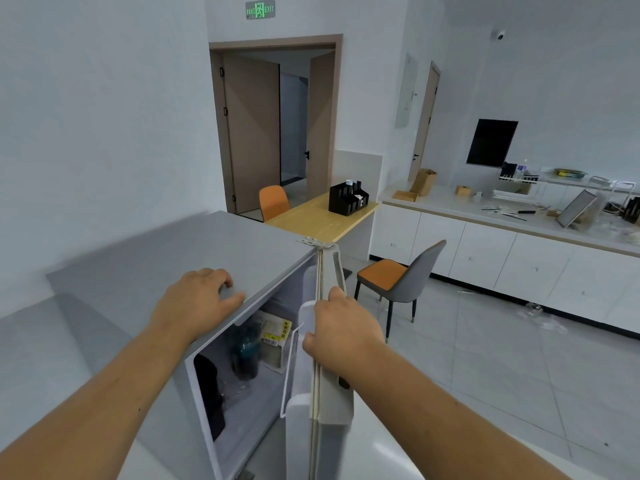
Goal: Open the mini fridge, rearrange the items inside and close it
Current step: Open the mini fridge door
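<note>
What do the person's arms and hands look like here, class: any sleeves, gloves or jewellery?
Both forearms are bare up to the frame edge, with no sleeves showing. The left hand and the right hand wear no gloves, and no rings, watch or bracelet are visible.

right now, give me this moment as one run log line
phase: fridge open | left hand: flat on fridge top | right hand: grip on door edge | inside: dark bottle, carton | rearranging: not begun

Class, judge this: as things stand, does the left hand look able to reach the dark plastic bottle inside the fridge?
Probably yes. The grey fridge door is swung wide, and the left hand rests on the top edge directly above the dark plastic bottle, with nothing blocking the opening.
</note>
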`<state>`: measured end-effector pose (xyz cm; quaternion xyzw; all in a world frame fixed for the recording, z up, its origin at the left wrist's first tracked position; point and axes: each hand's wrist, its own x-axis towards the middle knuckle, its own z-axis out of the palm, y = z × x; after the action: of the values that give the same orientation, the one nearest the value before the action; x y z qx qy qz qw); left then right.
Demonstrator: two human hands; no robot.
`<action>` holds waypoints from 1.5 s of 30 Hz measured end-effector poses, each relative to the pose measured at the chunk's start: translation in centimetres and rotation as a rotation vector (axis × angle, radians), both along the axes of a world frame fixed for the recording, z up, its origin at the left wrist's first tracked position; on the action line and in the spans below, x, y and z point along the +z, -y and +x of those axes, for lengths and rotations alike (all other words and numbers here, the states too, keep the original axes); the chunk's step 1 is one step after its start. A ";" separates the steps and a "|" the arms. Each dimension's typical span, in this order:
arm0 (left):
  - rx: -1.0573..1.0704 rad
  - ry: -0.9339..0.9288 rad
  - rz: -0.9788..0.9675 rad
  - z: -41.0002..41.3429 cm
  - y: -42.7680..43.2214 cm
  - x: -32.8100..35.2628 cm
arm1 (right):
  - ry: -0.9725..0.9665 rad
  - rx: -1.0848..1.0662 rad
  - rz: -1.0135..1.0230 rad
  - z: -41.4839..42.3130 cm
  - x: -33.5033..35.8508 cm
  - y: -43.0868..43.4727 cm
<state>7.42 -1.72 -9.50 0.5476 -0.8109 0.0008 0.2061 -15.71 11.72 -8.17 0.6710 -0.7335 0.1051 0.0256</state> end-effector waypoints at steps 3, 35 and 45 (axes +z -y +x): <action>-0.021 0.025 0.018 -0.4 -0.5 0.0 | -0.023 -0.035 0.021 -1.1 0.2 -0.2; -0.120 0.242 -0.090 -1.9 -2.2 -0.5 | -0.148 -0.284 0.060 -13.5 -0.4 -1.5; -0.125 0.257 -0.090 -1.7 -1.7 -0.8 | -0.024 -0.319 0.112 -17.6 -0.9 -0.9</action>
<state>5.68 -0.06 -10.34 0.4817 -0.8623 0.0943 0.1248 -33.31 12.64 -9.09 0.5478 -0.8350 0.0510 0.0132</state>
